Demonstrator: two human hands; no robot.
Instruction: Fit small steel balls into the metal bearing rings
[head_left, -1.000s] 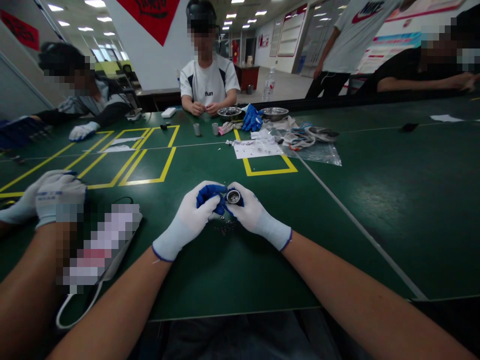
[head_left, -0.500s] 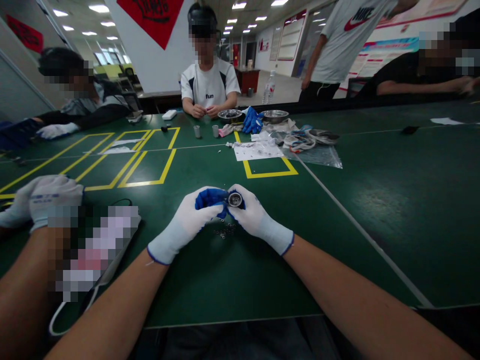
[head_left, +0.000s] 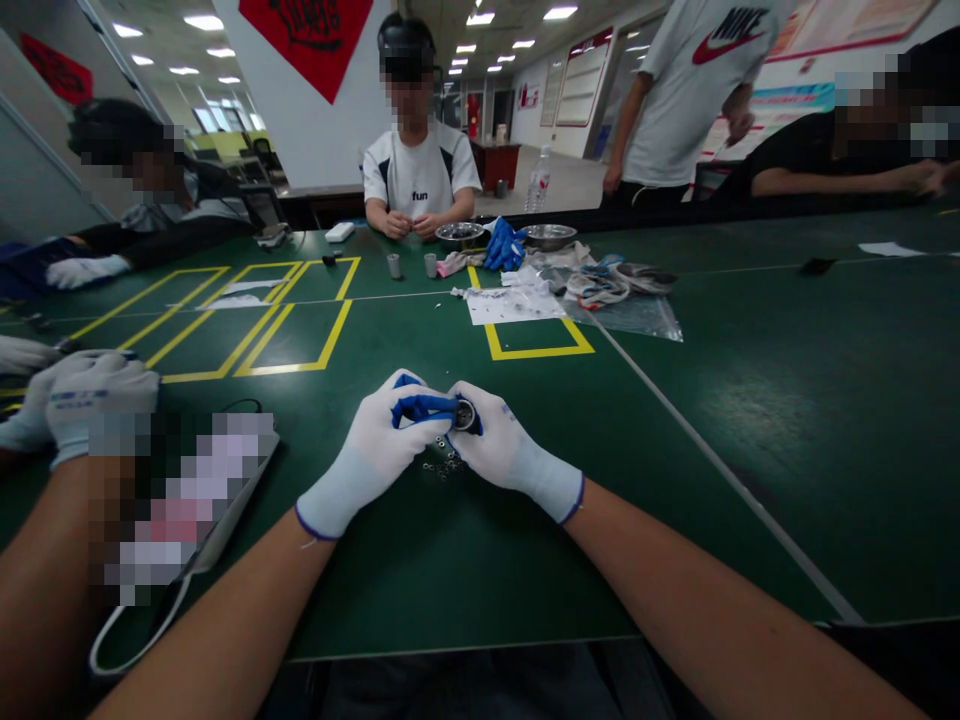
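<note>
Both my hands wear white gloves with blue palms and meet over the green table. My right hand (head_left: 487,435) is wrapped round a small round metal cup (head_left: 465,414), its opening turned up toward me. The fingers of my left hand (head_left: 397,415) are pinched together at the cup's left rim; whatever they hold, if anything, is too small to make out. Several tiny metal rings (head_left: 442,466) lie on the table just below the hands.
At the left are a co-worker's gloved hand (head_left: 101,400) and a blurred device with a white cord (head_left: 176,595). Farther back stand two grey cups, metal bowls (head_left: 550,235), blue gloves (head_left: 505,245), a paper sheet (head_left: 514,304) with small parts and a plastic bag. People sit around.
My left fingers have moved right, onto the cup's rim. The cup has shifted slightly down and left and is tilted more. At the far left another gloved hand has come into view.
</note>
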